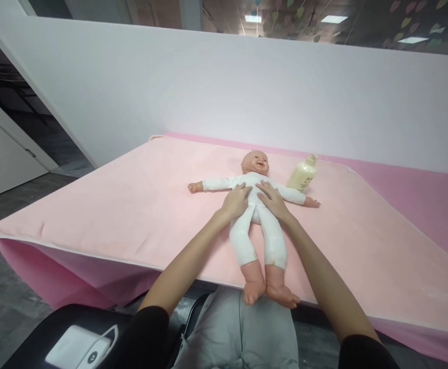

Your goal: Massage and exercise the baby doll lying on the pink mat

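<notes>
My left hand (237, 201) and right hand (273, 199) lie spread on the doll (254, 197), gripping nothing. Right of them sits a bottle (302, 175).

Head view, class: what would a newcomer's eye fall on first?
Probably the doll in white, lying face up with arms spread on the pale pink cloth. Next, the left hand and right hand, placed on either side of its trunk. Then the pale yellow bottle, beside the doll's arm at the picture's right.
</notes>
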`<state>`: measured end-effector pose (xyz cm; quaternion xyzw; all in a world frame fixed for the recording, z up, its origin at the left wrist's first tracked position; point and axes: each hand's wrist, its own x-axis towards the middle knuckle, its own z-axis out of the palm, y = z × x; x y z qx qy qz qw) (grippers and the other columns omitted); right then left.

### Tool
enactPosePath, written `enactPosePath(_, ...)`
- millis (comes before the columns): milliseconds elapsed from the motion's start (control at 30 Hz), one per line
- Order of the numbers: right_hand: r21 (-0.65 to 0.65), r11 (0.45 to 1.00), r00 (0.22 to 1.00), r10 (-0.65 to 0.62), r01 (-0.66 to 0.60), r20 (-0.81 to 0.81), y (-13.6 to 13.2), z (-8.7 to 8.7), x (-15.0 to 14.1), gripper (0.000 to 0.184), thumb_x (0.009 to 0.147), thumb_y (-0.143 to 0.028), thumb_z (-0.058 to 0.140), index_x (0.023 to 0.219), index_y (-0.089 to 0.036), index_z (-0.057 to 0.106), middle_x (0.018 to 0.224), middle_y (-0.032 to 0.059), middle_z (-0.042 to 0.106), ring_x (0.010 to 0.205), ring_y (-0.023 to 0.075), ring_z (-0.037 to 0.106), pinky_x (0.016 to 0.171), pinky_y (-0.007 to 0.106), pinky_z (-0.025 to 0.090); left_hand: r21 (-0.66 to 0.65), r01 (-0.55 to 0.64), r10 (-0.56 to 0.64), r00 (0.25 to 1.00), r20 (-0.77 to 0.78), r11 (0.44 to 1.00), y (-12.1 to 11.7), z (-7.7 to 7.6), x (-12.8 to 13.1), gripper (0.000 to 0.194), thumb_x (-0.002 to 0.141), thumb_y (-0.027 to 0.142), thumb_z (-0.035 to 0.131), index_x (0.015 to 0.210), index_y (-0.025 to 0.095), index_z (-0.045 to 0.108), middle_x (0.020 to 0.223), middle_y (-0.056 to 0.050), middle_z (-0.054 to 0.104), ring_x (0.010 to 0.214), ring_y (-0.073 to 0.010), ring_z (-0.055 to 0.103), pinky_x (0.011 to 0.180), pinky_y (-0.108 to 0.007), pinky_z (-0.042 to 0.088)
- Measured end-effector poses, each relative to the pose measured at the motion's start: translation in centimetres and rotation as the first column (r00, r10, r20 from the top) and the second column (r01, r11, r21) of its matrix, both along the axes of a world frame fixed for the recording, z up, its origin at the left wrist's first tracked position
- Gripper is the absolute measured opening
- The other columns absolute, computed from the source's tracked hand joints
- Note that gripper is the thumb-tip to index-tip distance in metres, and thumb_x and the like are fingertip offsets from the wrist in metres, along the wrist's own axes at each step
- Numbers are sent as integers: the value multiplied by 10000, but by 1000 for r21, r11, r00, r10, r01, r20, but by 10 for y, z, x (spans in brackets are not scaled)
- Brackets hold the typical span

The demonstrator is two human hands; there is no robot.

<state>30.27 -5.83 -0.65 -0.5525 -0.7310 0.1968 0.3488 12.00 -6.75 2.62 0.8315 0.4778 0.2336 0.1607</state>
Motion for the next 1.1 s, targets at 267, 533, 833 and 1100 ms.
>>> enactPosePath(267,62,979,932,-166,196,-324,15,-27,17,565,879,-451,351,1332,-164,533,1415,82,491,1352,192,416,1186,409,257,-98,311,-324,931,-171,945,-20,9,12,466,956,271,277,1365,381,472,1551,69,283,1479,-290,103,1105,-704,-5)
enactPosePath(533,63,960,884,-225,273,-411,11,-23,11,473,839,-300,407,1232,-144,619,1337,83,565,1283,193,498,1176,406,292,-59,283,-282,959,24,957,17,-13,9,478,977,455,241,1389,351,459,1568,49,244,1485,-182,108,1190,-516,-20)
enactPosePath(833,286,919,899,-135,270,-416,-7,-16,-1,282,746,-219,450,797,-180,724,1015,66,721,1043,211,660,1030,397,474,-40,-56,64,968,243,998,44,-41,-5,469,971,377,343,1406,244,455,1552,-55,294,1461,-195,220,1191,-438,184)
enactPosePath(1100,197,977,975,124,-87,-186,-23,10,-16,219,773,-263,499,829,-224,707,1009,27,724,1046,203,661,1131,439,355,-19,-174,162,861,482,984,51,-49,-4,439,912,117,310,1260,107,577,1328,-82,585,1256,-143,520,1131,-318,355)
